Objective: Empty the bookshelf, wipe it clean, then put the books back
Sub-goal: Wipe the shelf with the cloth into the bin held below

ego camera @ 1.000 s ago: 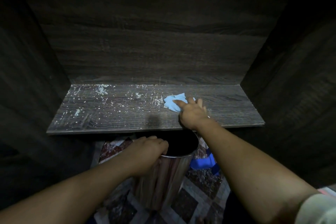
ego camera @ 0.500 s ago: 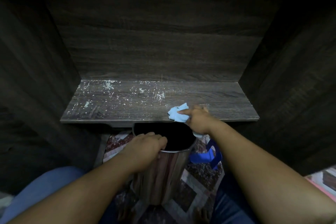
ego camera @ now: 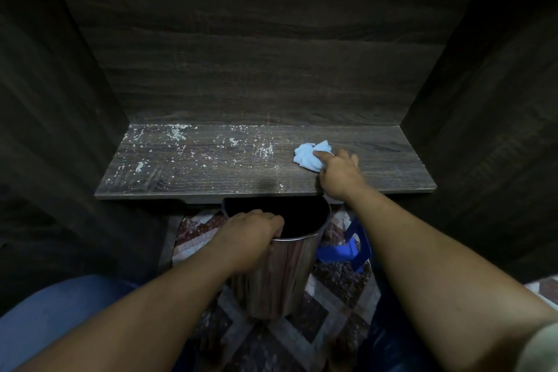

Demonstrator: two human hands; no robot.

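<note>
On the right half of the dark wooden shelf [ego camera: 211,172], your right hand [ego camera: 339,175] grips a crumpled light-blue cloth [ego camera: 308,155], fingers curled over it and pressing it to the board; the bunch sticks out from your hand toward the back-left. The shelf's long axis runs left to right across your view, and white specks [ego camera: 175,133] dot its left and middle parts. Below its front edge, your left hand [ego camera: 250,235] clamps the rim of an upright metal bin [ego camera: 290,275], fingers hooked inside. A blue plastic item [ego camera: 347,251] lies just right of the bin.
</note>
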